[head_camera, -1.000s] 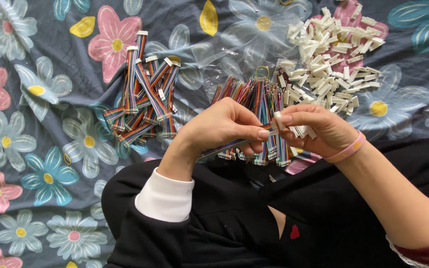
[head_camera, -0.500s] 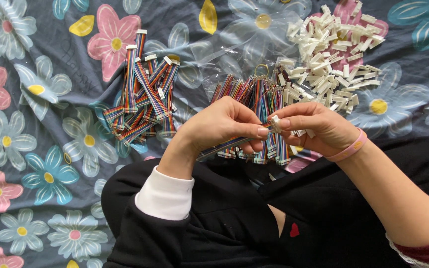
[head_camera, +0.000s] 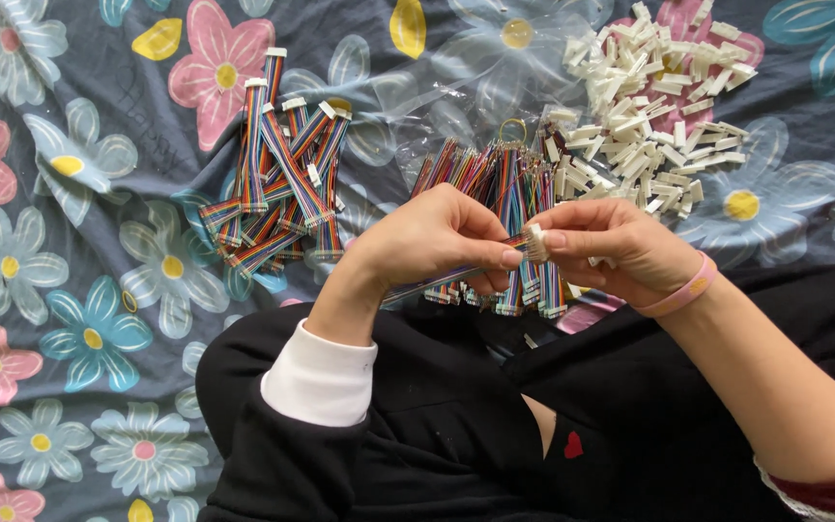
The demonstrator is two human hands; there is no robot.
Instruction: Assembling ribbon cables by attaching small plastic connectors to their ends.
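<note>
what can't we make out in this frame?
Head view only:
- Joint between white connector and rainbow ribbon cable: covered by left hand and right hand fingertips.
- Connector pin count: too small.
- Cable bundle lower ends: behind the hands.
- Connector pile: runs to top edge.

I see one rainbow ribbon cable (head_camera: 442, 281) — flat, many-coloured strands side by side — running at a slant from lower left up to the right, its upper end at a small white connector housing (head_camera: 536, 242). Housing is a short pale plastic block, end-on to the cable tip; the two touch, though I cannot tell whether the cable is seated inside.

Left hand (head_camera: 437, 237) pinches the cable near that tip, between thumb and fingers. Right hand (head_camera: 611, 246) pinches the housing from the other side. Both parts are lifted above the lap — not resting on the cloth.
</note>
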